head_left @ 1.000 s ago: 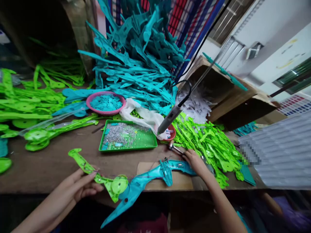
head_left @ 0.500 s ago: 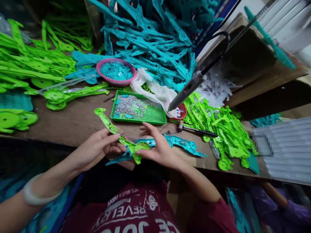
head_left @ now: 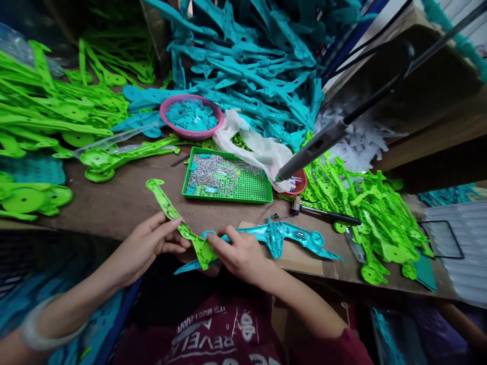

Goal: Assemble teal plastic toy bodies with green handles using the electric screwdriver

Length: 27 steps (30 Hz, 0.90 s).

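Note:
My left hand (head_left: 150, 243) pinches a lime-green moulded plastic part (head_left: 162, 197) around its middle, thumb on top. The part is long and bent, its narrow end pointing up and away and its open, ribbed side facing up. My right hand (head_left: 243, 253) has its fingers bent over the part's wide lower end, covering some of it. Beneath and behind lies a turquoise plastic part (head_left: 274, 233), with thin wires and a small component near its middle. Part of it is hidden by my right hand.
Beyond stands a green perforated tray (head_left: 251, 190) of small screws. A grey corded tool (head_left: 315, 147) slants down beside a red bowl (head_left: 300, 182). A pink basket (head_left: 192, 134) holds turquoise pieces. Green parts (head_left: 365, 213) and turquoise parts (head_left: 247, 66) are heaped around; a black-handled tool (head_left: 335, 217) lies right.
My right hand's fingers have gone from spread to bent over the green part's wide end. The view has shifted slightly; my left hand keeps its hold.

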Tool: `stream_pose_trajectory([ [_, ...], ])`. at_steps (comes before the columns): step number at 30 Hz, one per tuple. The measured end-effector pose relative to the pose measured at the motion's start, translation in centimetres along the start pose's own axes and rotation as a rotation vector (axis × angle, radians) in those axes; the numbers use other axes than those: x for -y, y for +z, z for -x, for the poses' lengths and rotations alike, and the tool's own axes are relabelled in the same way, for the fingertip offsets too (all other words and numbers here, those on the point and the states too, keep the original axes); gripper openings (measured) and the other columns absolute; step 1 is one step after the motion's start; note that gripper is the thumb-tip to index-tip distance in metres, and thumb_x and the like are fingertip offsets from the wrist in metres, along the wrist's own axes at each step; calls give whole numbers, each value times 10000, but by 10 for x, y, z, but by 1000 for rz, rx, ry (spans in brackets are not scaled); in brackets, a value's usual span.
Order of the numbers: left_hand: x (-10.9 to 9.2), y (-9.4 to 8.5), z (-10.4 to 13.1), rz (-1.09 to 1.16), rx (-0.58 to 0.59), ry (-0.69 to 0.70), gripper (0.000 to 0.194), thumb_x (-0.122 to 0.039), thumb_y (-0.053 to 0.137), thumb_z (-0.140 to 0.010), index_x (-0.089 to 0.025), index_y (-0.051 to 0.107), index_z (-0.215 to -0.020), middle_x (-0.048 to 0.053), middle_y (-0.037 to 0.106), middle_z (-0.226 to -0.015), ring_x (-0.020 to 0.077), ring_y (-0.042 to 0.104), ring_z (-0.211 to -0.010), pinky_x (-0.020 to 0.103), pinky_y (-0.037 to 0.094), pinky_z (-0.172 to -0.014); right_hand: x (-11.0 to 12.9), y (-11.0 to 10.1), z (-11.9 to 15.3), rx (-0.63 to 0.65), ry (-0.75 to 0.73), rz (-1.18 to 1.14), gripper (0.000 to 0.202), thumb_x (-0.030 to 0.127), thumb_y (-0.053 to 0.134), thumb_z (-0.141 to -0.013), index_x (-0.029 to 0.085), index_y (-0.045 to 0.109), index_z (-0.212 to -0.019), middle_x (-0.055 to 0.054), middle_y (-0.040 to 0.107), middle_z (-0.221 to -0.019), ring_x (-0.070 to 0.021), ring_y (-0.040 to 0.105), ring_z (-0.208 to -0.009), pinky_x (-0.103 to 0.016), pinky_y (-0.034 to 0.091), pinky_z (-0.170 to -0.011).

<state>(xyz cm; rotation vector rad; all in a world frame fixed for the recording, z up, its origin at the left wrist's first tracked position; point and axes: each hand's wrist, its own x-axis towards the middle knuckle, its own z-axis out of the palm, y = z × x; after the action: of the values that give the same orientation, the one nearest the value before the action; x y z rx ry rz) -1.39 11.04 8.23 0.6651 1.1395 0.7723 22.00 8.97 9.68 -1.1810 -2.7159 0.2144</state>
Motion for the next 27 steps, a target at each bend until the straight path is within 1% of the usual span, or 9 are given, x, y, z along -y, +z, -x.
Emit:
stream_pose_trajectory([
  [3,6,2,-3,-74,0,-25,434,-557,771,-764,-196,603,-936,-15,688,-760,151,691,-697,240,612,-624,-4,9,4,30,-90,10,305,242,520,-988,160,544,-1281,-73,598,-984,-137,537,-680,-276,366,-534],
  [6,8,1,-4,-117,-76,17,409,-536,779,-765,-198,597,-908,-14,678,-723,155,689,-672,246,616,-615,-7,8,5,-52,-149,20,304,178,458,-1004,131,539,-1293,-72,609,-940,-149,544,-691,-289,401,-561],
  [8,9,0,-2,-106,-128,58,403,-538,774,-771,-203,595,-905,-5,688,-736,164,699,-689,256,624,-629,-7,5,6,-113,-158,17,310,159,410,-1016,112,541,-1293,-73,621,-903,-160,552,-703,-296,416,-581],
  [10,11,-1,0,-89,-161,68,407,-541,776,-771,-207,596,-918,1,700,-758,170,707,-707,263,630,-642,-7,5,6,-124,-150,-1,315,161,387,-1023,104,544,-1290,-77,627,-890,-164,555,-706,-298,422,-585],
  [14,16,-2,-3,8,-146,-21,431,-562,785,-757,-204,592,-901,-6,701,-753,162,710,-713,248,627,-653,-12,12,7,-56,-128,-107,334,164,374,-1021,102,534,-1307,-94,621,-929,-167,563,-731,-286,441,-590],
  [16,16,-5,-6,49,-122,-67,446,-562,807,-734,-207,593,-898,-19,696,-764,145,704,-706,229,622,-658,-16,16,8,-41,-122,-180,350,155,365,-1019,105,521,-1328,-104,615,-967,-167,572,-765,-274,461,-616],
  [18,14,-8,-9,42,-98,-97,457,-545,835,-707,-213,603,-918,-32,690,-793,131,700,-706,209,616,-653,-20,19,8,-38,-130,-232,355,156,361,-1021,116,518,-1337,-108,609,-992,-166,575,-790,-266,476,-639],
  [23,10,-17,-5,23,-118,-124,486,-554,866,-656,-212,615,-894,-35,680,-801,131,698,-716,200,615,-658,-24,22,10,20,-186,-278,342,168,405,-1012,133,528,-1329,-114,619,-1021,-174,581,-834,-279,493,-678],
  [27,15,-24,3,0,-150,-125,483,-564,854,-668,-206,615,-888,-25,680,-799,139,697,-733,213,618,-678,-22,25,10,47,-192,-290,392,138,399,-999,131,486,-1382,-130,620,-1076,-184,588,-873,-291,508,-698],
])
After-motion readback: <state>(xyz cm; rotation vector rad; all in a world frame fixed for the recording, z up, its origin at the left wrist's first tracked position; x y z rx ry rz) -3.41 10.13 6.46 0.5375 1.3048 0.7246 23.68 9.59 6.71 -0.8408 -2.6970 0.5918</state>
